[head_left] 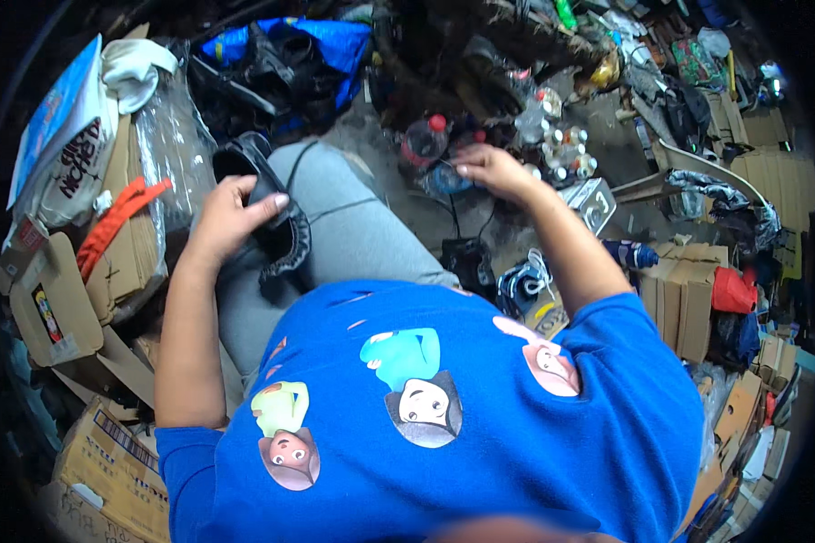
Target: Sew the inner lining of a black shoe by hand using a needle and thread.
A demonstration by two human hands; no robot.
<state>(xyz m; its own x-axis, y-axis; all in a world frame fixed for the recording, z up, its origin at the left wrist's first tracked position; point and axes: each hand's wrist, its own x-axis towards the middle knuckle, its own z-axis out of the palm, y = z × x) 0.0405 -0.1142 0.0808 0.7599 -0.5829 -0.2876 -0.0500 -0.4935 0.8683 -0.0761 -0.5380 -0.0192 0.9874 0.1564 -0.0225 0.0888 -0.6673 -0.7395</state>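
Note:
My left hand [234, 215] is closed around a black shoe-like item [267, 185] with a gathered, ruffled edge, held over my left thigh. A thin dark cord [342, 207] runs from near it across my grey trouser leg. Farther right, my right hand [493, 172] has its thumb and fingers drawn together above the floor. Whatever it pinches, if anything, is too small to make out. Beside its fingertips lie a bluish clear plastic bottle [447, 181] and a bottle with a red cap [423, 143].
Several small bottles [566, 149] stand beyond my right hand. A dark shoe with pale laces [523, 282] sits by my right side. Flattened cardboard [127, 244] and an orange-red strip [118, 222] are at left. A blue bag [335, 45] with black items lies ahead.

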